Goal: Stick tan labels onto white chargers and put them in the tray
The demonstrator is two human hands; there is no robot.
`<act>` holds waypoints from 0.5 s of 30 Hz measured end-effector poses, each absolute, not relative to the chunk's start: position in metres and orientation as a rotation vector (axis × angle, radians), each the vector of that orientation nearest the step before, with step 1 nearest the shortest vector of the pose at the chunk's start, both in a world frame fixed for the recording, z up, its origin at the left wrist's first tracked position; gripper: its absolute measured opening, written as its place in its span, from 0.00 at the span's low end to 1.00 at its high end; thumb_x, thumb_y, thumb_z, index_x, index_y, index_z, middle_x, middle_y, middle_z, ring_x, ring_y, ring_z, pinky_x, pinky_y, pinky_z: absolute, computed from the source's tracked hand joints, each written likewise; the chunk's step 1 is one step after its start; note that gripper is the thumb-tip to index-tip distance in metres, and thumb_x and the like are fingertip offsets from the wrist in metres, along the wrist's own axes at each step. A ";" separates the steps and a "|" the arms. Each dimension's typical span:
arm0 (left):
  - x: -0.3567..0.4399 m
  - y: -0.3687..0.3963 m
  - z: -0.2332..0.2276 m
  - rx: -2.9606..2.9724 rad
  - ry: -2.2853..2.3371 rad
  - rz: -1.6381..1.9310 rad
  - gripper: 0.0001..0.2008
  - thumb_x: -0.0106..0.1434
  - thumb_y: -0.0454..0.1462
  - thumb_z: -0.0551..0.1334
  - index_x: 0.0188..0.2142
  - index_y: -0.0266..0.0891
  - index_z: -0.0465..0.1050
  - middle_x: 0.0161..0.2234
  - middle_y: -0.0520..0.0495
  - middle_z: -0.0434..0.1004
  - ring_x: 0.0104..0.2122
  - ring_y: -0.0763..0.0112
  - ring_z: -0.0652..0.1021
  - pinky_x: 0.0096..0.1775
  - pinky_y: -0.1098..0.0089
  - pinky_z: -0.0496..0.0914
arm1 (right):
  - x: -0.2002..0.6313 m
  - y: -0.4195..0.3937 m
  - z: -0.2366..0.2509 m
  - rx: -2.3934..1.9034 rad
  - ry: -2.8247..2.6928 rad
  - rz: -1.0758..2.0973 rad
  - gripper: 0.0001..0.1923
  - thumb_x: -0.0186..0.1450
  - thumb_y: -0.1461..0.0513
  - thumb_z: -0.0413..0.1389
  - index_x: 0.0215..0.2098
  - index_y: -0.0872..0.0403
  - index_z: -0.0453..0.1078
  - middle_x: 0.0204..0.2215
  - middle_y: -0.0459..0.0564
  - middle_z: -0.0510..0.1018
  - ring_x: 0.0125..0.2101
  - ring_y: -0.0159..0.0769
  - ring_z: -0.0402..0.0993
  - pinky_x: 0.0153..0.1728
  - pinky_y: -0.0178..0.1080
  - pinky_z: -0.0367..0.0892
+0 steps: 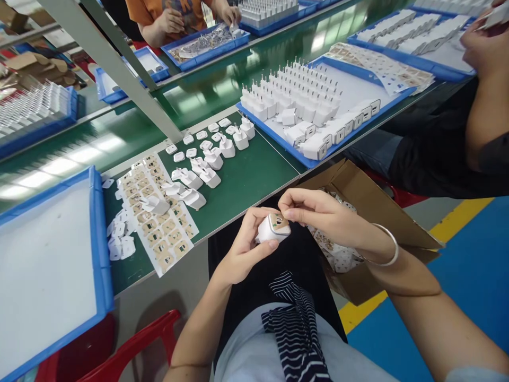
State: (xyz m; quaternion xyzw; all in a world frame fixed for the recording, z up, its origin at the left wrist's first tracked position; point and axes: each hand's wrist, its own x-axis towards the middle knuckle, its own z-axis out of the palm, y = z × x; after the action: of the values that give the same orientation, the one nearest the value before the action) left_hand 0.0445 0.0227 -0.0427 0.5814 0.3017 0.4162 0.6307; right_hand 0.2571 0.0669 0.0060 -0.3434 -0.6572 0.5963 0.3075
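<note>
Above my lap, my left hand (248, 241) grips a white plug charger (267, 232) by its sides. A tan sticker (281, 220) with dark cut-outs lies on the charger's end face. My right hand (314, 209) pinches at the sticker's edge with thumb and forefinger; whether it is partly lifted I cannot tell. On the bench to the left lies a sheet of tan stickers (159, 239), with one charger (154, 203) resting on it. Several more white chargers (210, 176) and small white caps (191, 153) stand just beyond.
A blue tray (304, 161) of upright plugs stands on the bench ahead. Another blue tray (99, 254) is at the left. Below my right arm sits a cardboard box (377, 223) of used sheets. Co-workers' hands (170, 22) are across the line and at far right.
</note>
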 end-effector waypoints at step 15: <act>0.045 0.049 -0.037 1.417 0.622 0.995 0.20 0.66 0.39 0.66 0.57 0.46 0.75 0.55 0.42 0.77 0.54 0.59 0.77 0.54 0.64 0.72 | 0.308 0.071 -0.209 -1.688 -0.984 1.265 0.15 0.69 0.53 0.57 0.31 0.55 0.67 0.22 0.40 0.66 0.23 0.28 0.65 0.28 0.34 0.65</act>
State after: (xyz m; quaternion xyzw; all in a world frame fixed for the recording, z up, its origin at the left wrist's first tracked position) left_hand 0.0448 0.0487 -0.0372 0.6129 0.2689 0.4302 0.6058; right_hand 0.3079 0.0709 -0.2086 -0.6659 -0.3882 0.4992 0.3959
